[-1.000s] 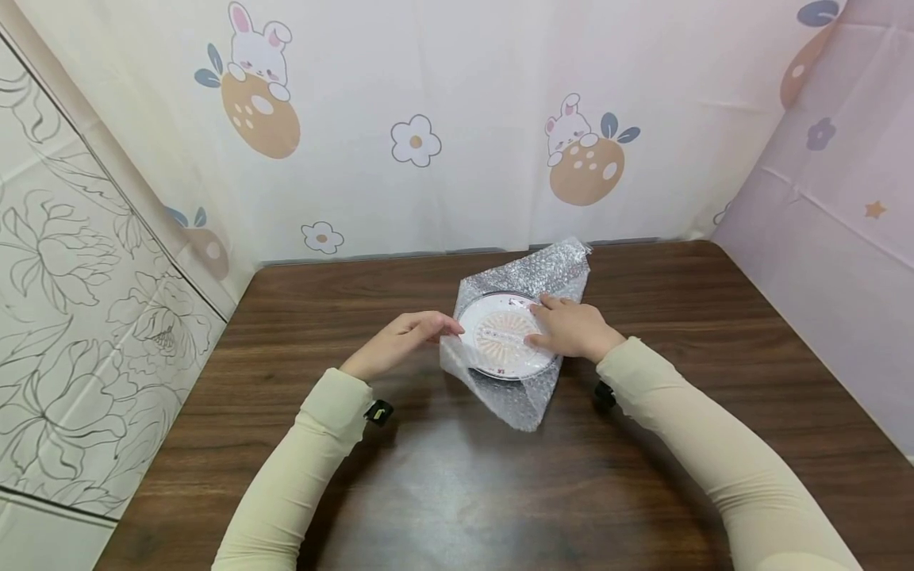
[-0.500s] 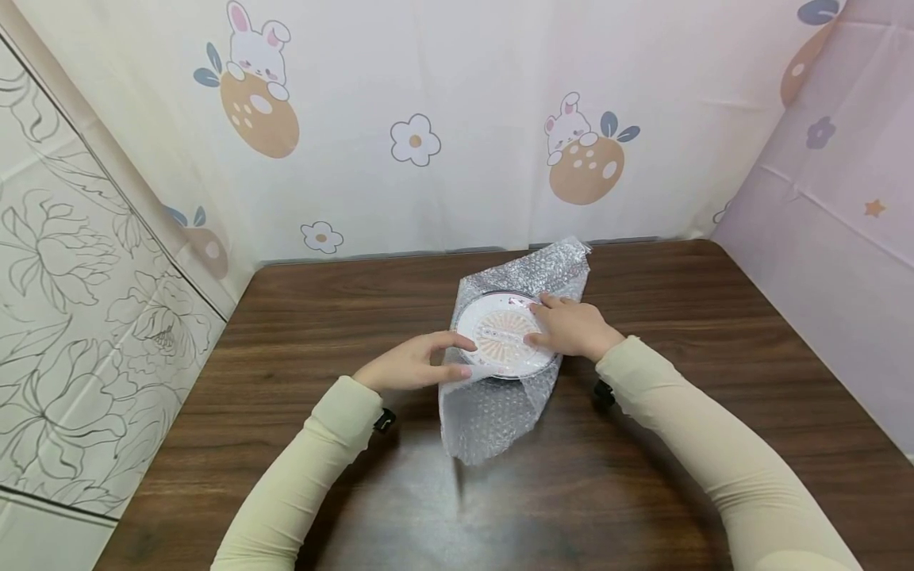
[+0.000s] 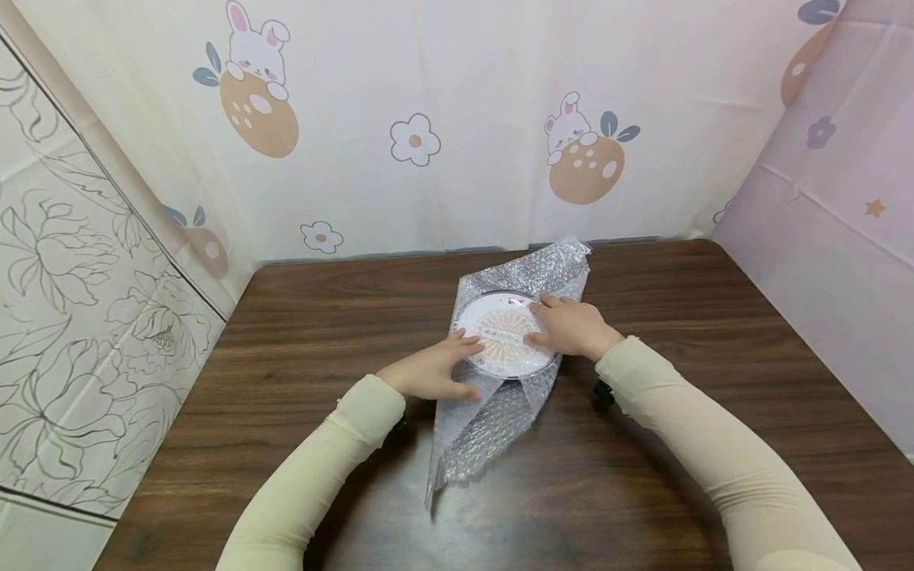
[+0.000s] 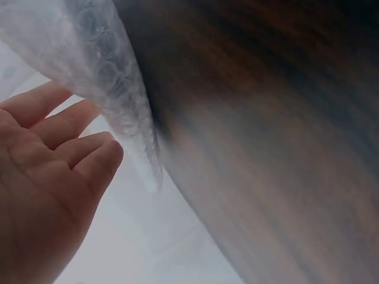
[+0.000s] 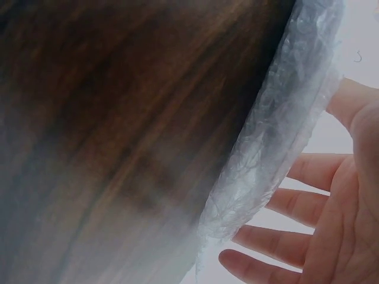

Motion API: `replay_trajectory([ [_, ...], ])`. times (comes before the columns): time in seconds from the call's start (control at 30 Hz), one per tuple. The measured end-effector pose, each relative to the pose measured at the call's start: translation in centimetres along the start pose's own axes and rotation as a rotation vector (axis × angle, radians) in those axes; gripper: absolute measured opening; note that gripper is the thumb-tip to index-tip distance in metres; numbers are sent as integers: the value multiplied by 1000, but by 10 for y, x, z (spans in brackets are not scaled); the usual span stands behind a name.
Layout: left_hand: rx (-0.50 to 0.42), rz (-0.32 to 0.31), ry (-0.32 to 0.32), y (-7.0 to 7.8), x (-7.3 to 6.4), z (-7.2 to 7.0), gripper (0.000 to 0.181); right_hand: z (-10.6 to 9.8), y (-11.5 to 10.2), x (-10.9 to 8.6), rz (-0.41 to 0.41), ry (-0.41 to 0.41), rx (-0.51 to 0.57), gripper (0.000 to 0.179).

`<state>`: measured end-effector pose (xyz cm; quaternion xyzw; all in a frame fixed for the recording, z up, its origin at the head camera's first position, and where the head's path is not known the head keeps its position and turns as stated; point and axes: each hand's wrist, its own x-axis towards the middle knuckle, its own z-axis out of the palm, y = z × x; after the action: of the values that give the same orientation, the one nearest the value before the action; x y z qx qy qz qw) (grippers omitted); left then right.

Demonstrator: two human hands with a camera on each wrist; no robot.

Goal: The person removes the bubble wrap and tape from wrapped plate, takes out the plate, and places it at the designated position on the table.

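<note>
In the head view a round white plate [image 3: 508,321] with a dark rim line and a fan-like pattern lies on bubble wrap [image 3: 493,432], partly covered by it. My left hand [image 3: 432,370] rests at the plate's left edge, fingers spread over the wrap's left fold. Across from it, my right hand [image 3: 569,327] presses the plate's right side with spread fingers through the wrap. The left wrist view has the left hand [image 4: 47,171] with its fingertips behind the wrap's edge [image 4: 112,77]. Straight fingers of the right hand [image 5: 337,213] meet the wrapped edge [image 5: 266,130] in the right wrist view.
All of this is on a dark brown wooden table [image 3: 321,317]. A pale curtain [image 3: 471,198] with printed rabbits and flowers hangs behind it, and a white panel with line-drawn flowers [image 3: 57,317] stands on the left.
My left hand has moved toward the front and right, and its fingers have spread. The front-left flap of bubble wrap has swung down toward the near edge. The right hand stays in place.
</note>
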<state>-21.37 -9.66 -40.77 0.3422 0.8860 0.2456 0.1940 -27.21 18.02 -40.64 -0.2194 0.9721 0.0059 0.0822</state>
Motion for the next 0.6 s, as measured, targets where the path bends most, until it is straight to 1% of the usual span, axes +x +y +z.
replay_trajectory([
  [0.2, 22, -28, -43, 0, 5, 0, 87, -1, 0, 0, 6, -3, 7, 70],
  [0.47, 29, -30, -44, -1, 8, -1, 82, -2, -1, -2, 10, 22, 13, 69],
  [0.6, 22, -35, -42, -2, 9, -1, 81, -1, -1, -2, -2, 42, 0, 69],
])
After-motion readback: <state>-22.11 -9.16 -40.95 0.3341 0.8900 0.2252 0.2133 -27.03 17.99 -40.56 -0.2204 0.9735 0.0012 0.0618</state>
